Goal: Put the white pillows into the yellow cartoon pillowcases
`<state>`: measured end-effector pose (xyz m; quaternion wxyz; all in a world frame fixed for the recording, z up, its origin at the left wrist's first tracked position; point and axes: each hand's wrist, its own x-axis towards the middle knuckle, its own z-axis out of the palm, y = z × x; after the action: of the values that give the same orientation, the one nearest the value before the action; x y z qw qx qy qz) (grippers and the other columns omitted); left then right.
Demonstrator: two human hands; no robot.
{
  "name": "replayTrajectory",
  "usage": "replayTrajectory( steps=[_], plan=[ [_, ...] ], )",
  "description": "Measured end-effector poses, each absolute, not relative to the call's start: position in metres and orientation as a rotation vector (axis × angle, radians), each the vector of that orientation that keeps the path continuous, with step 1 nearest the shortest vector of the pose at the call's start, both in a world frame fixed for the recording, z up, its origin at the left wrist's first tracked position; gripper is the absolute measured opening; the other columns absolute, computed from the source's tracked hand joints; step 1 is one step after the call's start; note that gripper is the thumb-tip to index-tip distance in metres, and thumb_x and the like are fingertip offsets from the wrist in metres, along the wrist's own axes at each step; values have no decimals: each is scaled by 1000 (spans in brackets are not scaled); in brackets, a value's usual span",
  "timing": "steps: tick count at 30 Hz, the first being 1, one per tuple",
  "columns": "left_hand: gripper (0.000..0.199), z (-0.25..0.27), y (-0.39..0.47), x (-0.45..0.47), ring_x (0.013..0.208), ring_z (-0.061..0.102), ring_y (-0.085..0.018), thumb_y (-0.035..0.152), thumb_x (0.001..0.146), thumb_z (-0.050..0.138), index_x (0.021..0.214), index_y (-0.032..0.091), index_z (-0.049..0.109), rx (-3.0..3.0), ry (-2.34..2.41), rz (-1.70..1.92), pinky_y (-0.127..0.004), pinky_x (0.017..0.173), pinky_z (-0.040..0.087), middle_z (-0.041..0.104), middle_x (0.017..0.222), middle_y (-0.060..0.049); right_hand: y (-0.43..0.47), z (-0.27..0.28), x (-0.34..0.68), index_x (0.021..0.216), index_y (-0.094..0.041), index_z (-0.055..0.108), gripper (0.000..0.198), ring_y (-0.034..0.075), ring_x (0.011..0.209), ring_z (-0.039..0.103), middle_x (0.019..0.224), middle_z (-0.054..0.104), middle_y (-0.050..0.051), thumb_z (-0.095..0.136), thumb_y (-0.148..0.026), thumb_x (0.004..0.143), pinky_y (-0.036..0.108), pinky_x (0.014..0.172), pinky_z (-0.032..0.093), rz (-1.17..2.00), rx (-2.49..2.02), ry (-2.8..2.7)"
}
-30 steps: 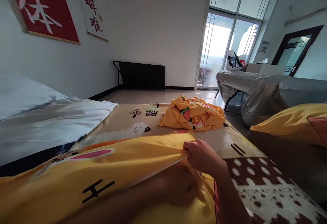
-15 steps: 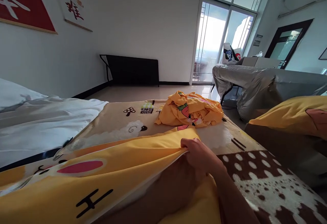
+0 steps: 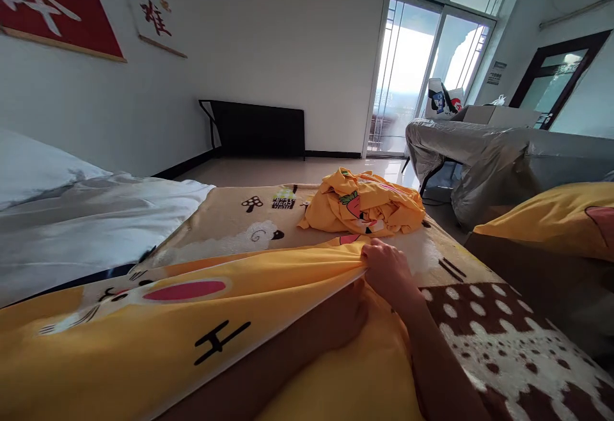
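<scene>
A yellow fabric cover (image 3: 268, 274) with a cat-like face, a pink oval and black marks spreads across the foreground. My right hand (image 3: 388, 270) is closed on its pale-seamed edge, pulling folds into the cloth. Under that edge, my left hand (image 3: 343, 318) lies in shadow between the upper layer and the yellow cloth below. Its fingers look curled; what they hold, if anything, is hidden. Just beyond my hands sits a crumpled orange-yellow cloth (image 3: 384, 206) with a carrot print.
Beneath everything lies a beige and brown patterned blanket (image 3: 499, 325). White bedding (image 3: 96, 229) is on the left. A yellow pillow (image 3: 551, 219) rests at the right. Farther off stand a plastic-covered table (image 3: 503, 136) and a black folded panel (image 3: 259, 130) against the wall.
My right hand has moved slightly right and up, drawing the cover's edge along. More of my left hand and forearm shows beneath the edge. The view has shifted a little left.
</scene>
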<state>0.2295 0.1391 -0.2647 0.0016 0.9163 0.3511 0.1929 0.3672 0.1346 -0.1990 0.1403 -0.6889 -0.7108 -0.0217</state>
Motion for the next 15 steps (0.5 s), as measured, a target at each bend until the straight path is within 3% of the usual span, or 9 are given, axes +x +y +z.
replayTrajectory(
  steps=[4,10,13,15],
  plan=[
    [46,-284,152,242,129,42,-26,25,91,33,136,18,37,2889,1325,763,-47,109,32,49,138,-12,140,-206,364,87,-17,60,28,18,77,57,88,63,10,41,-2,72,26,58,28,23,-1941,-1911],
    [42,-285,157,251,124,46,-33,13,82,45,123,8,51,3164,1141,419,-49,106,33,54,128,-22,166,-229,376,81,-17,59,29,16,75,55,78,64,4,42,-3,63,22,60,33,274,-1703,-1870],
    [33,-288,161,252,113,55,-34,10,79,48,110,9,60,3113,1125,433,-48,100,38,64,112,-20,175,-235,380,83,-16,59,24,14,65,55,69,62,1,45,-8,65,21,57,37,506,-1546,-1817],
    [29,-293,164,254,105,60,-33,8,79,47,103,10,64,3078,1109,450,-48,96,42,68,101,-18,176,-237,384,90,-16,60,26,14,67,57,75,64,1,52,-14,65,22,59,42,701,-1320,-1778]
  ],
)
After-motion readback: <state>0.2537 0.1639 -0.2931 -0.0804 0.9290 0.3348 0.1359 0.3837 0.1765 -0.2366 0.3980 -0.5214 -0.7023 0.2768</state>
